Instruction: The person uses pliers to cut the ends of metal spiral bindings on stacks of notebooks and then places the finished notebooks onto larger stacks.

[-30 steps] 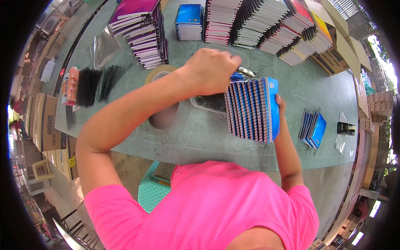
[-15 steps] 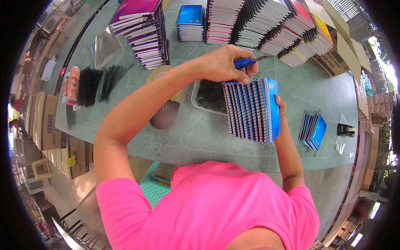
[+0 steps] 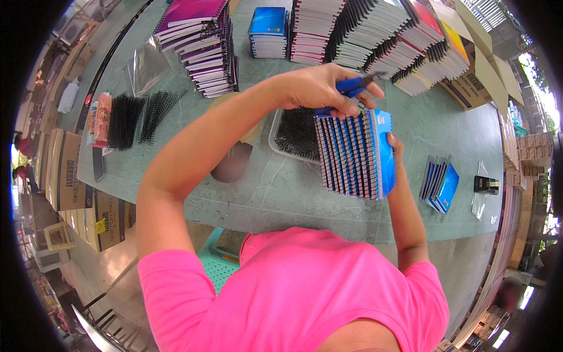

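Note:
My left hand [image 3: 319, 88] is closed round blue-handled pliers [image 3: 350, 87], just over the top edge of a stack of small blue spiral notebooks [image 3: 346, 158]. Its thumb and fingertips meet close to the coil ends, and a bit of dark wire shows there. The pliers' dark jaws point away to the right, slightly blurred. From the right side, my right hand [image 3: 396, 151] grips the notebooks, most of its fingers hidden behind them. The stack is held upright with its bound edges toward me. Partly behind it sits a clear tray [image 3: 273, 145] of black wire pieces.
Tall stacks of spiral notebooks [image 3: 316, 32] line the far side. Loose black coils [image 3: 126, 122] lie at left beside a tape roll [image 3: 249, 126]. A few blue notebooks [image 3: 446, 186] and a black stapler-like object [image 3: 485, 184] rest at right. An open carton [image 3: 469, 82] stands far right.
My left hand has shifted slightly right, and the pliers have turned in it, with a handle now lower by the coil tops. The right hand and the notebooks stay nearly still.

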Tool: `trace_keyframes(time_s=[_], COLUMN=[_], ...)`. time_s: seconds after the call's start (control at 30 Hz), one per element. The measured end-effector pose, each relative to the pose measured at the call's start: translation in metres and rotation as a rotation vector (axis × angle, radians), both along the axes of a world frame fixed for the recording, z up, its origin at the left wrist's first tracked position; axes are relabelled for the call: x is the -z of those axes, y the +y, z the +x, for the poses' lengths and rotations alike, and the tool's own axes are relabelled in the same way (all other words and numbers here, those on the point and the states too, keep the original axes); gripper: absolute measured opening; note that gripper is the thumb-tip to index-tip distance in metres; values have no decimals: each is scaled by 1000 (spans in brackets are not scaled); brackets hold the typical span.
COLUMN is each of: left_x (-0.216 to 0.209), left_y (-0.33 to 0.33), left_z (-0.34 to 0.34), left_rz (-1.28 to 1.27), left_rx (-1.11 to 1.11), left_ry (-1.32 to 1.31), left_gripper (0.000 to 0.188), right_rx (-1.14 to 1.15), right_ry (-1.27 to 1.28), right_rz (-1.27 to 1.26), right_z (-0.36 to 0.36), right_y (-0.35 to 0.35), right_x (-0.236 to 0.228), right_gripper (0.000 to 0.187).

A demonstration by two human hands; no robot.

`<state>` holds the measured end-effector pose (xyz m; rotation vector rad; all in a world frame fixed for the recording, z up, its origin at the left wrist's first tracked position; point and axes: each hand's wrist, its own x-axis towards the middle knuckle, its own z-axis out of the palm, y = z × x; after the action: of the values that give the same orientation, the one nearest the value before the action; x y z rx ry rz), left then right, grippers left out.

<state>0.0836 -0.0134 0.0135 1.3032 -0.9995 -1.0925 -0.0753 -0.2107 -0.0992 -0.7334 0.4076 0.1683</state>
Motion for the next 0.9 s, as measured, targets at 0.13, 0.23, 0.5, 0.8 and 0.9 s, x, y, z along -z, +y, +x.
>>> trace_keyframes(time_s=[0.13,0.23,0.5,0.8,0.9], left_x=[-2,-7,41,21,9], left_y=[-8,-9,12,8,2], left_z=[-6,-16,22,-4,-9], left_rz=[-22,32,164,38,-12], left_rx=[-169,-440,-487,-275,-342], left_ry=[-134,62,-902,-629,-503], left_gripper=[29,20,40,29,29], right_rx=[46,96,93,144,21], right_ry=[42,-53,-347,-231,-290], right_rz=[-68,-47,217,55,60], right_z=[-3,-4,-4,-10,-12], right_y=[-2,-11,-20,-17,-24], right_x=[3,7,19,18,24], right_gripper=[73,69,63,65,60])
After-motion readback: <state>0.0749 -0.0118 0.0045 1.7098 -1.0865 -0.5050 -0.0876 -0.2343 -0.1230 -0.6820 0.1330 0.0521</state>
